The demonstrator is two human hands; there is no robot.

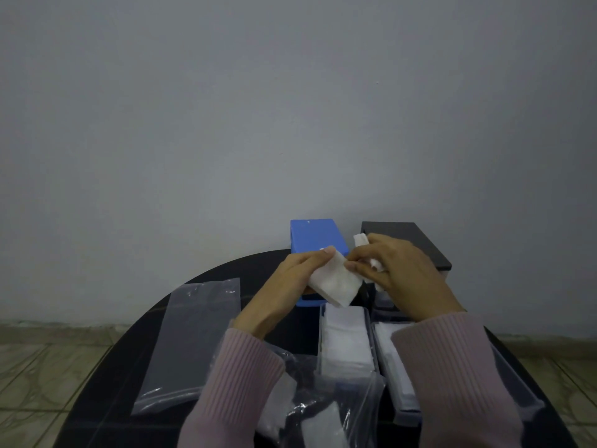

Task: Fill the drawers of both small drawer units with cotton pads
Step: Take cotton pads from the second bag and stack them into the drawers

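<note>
Head view: I see the left hand [292,273] gripping a stack of white square cotton pads [334,282] while the right hand [392,270] pinches a few off, seemingly portioning them for the pulled-out clear plastic drawers [368,321] before the blue drawer unit [316,236] and black drawer unit [410,240].

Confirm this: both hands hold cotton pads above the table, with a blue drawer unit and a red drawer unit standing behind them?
Not quite. The head view shows the left hand and right hand holding cotton pads, with the blue drawer unit behind, but the other drawer unit is black, not red.
</note>
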